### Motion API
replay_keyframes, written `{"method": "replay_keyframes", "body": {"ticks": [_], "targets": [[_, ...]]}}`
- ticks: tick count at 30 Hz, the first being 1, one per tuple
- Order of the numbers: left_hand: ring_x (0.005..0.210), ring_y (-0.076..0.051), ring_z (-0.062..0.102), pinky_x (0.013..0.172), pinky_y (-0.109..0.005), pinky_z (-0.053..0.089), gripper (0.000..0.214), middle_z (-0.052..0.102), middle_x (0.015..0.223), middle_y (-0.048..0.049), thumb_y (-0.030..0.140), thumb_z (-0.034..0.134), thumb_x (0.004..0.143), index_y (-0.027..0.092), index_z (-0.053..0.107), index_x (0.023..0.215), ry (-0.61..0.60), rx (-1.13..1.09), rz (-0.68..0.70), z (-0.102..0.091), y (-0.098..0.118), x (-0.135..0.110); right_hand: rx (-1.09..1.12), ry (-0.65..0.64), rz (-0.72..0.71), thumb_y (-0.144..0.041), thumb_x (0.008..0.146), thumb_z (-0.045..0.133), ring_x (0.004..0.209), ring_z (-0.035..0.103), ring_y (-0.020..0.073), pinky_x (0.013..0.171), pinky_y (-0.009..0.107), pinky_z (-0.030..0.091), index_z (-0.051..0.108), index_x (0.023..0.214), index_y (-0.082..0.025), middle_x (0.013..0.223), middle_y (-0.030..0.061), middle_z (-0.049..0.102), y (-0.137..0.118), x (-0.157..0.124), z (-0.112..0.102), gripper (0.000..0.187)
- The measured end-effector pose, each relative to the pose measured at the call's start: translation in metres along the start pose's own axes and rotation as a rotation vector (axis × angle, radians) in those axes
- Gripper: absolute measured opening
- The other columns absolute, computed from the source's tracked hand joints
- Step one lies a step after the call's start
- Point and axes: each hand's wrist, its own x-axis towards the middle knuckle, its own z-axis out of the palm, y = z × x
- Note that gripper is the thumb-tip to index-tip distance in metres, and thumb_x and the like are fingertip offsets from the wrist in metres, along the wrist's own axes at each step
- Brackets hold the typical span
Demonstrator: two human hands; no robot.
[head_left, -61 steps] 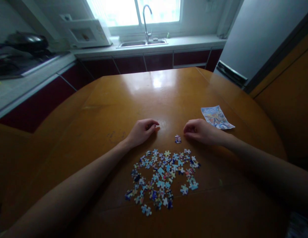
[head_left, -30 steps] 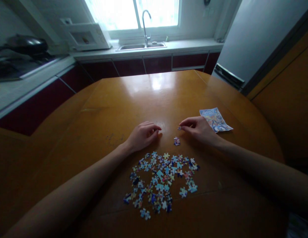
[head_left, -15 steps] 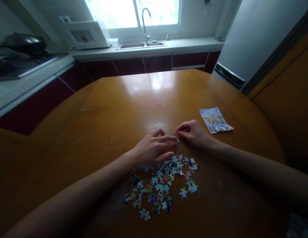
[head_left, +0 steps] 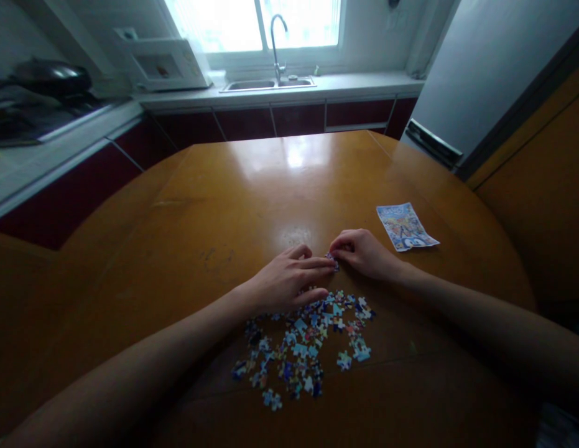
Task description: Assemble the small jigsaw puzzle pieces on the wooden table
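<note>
Across the bench [head_left: 214, 211], roomy to the far edge [head_left: 252, 142]; one leaflet [head_left: 405, 227], my right grip [head_left: 361, 254] pinching one puzzle piece [head_left: 329, 256], left grip [head_left: 289, 281] spread.

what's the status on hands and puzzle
Left hand open, partly covering small jigsaw cluster. Right hand pinching jigsaw piece beside it. Left hand hides some loose jigsaw pieces.

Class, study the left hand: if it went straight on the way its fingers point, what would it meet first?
The left hand would first meet the puzzle pieces right at its fingers, then probably the right hand, though this one view leaves depth unclear.
</note>
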Motion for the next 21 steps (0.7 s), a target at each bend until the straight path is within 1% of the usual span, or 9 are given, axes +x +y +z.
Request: {"method": "replay_keyframes", "body": {"ticks": [3, 7, 16, 19, 21], "targets": [[0.108, -0.025, 0.051, 0.098, -0.041, 0.043, 0.043, 0.059, 0.142, -0.0020, 0.049, 0.048, 0.102, 0.025, 0.059, 0.136, 0.006, -0.010, -0.005, -0.0001, 0.0007, -0.0001, -0.061, 0.017, -0.011, -0.013, 0.084, 0.068, 0.072, 0.061, 0.0148, 0.066, 0.029, 0.045, 0.078, 0.081, -0.020, 0.082, 0.0051, 0.069, -0.0004, 0.0001, 0.0010, 0.012], [0.108, -0.025, 0.052, 0.099, -0.042, 0.044, 0.043, 0.059, 0.142, -0.0017, 0.048, 0.048, 0.102, 0.025, 0.059, 0.135, 0.019, -0.023, -0.001, 0.0003, 0.0019, -0.0001, -0.081, 0.010, -0.017, -0.015, 0.084, 0.069, 0.071, 0.059, 0.0148, 0.064, 0.029, 0.045, 0.077, 0.080, -0.020, 0.081, 0.0044, 0.067, 0.0009, 0.0003, 0.0016, 0.010], [0.110, -0.025, 0.052, 0.100, -0.042, 0.044, 0.038, 0.059, 0.142, -0.0021, 0.044, 0.048, 0.102, 0.025, 0.059, 0.134, 0.034, -0.041, -0.001, 0.0035, 0.0025, -0.0005, -0.128, -0.014, -0.039, -0.018, 0.087, 0.066, 0.071, 0.058, 0.0153, 0.064, 0.029, 0.045, 0.074, 0.078, -0.020, 0.081, 0.0045, 0.064, 0.0023, -0.0002, 0.0017, 0.012], [0.110, -0.025, 0.051, 0.102, -0.042, 0.043, 0.038, 0.058, 0.142, -0.0019, 0.045, 0.047, 0.103, 0.025, 0.058, 0.134, 0.035, -0.032, -0.003, 0.0054, 0.0021, -0.0006, -0.154, -0.060, -0.078, -0.020, 0.089, 0.064, 0.073, 0.059, 0.0156, 0.066, 0.029, 0.046, 0.072, 0.079, -0.020, 0.084, 0.0051, 0.064, 0.0032, -0.0007, -0.0009, 0.013], [0.111, -0.025, 0.050, 0.103, -0.042, 0.042, 0.038, 0.058, 0.142, -0.0020, 0.045, 0.046, 0.103, 0.025, 0.058, 0.134, 0.033, -0.023, -0.007, 0.0062, 0.0021, -0.0005, -0.168, -0.107, -0.111, -0.018, 0.091, 0.060, 0.076, 0.060, 0.0160, 0.069, 0.030, 0.047, 0.073, 0.083, -0.021, 0.090, 0.0059, 0.065, 0.0036, -0.0020, -0.0043, 0.016]]}}
